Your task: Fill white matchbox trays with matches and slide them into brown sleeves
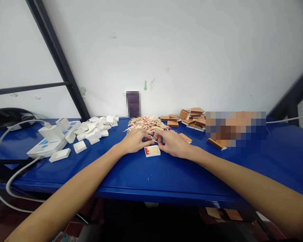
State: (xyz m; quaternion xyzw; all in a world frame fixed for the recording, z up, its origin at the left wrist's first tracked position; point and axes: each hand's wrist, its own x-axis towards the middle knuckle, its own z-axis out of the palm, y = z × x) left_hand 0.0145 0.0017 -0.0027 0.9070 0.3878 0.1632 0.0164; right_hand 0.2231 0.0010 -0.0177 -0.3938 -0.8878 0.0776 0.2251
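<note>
Just behind a small white matchbox tray, my left hand and my right hand almost meet. Fingers on both hands are closed in a pinch around a few matchsticks; how many each hand holds is hard to make out. Inside the tray lies a row of matchsticks with their red heads to the left. A large loose heap of red-tipped matchsticks spreads directly beyond my hands. Partly covered by my right hand is a brown matchbox sleeve.
Empty white trays are piled on the left of the blue table. Beside them is a white power strip with plugs and cables. Brown matchbox sleeves are stacked at the back right, near a blurred patch. A dark upright object leans by the wall.
</note>
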